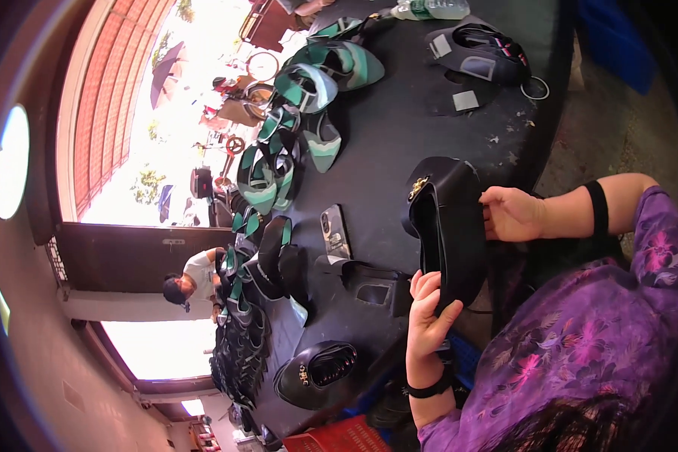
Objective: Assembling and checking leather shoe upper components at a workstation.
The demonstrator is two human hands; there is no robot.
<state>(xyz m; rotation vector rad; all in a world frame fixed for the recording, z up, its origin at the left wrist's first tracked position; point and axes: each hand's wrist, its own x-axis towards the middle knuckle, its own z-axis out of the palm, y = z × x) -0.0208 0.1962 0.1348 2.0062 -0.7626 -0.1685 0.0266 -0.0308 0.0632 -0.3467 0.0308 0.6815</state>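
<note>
Between my two hands is a black shoe upper with a gold ornament at its front and its opening facing left. My left hand grips its lower end, thumb on one side and fingers on the other. At its right edge my right hand is closed on the material, some fingertips hidden behind it. Left of the upper, a flat black cut piece with a window-like opening lies on the dark table. A similar black shoe upper with a gold ornament rests lower down.
A phone lies near the table's middle. Green-lined shoe uppers and a black pile line the far side. A black shoe part, a metal ring and a bottle are above. Another person stands beyond.
</note>
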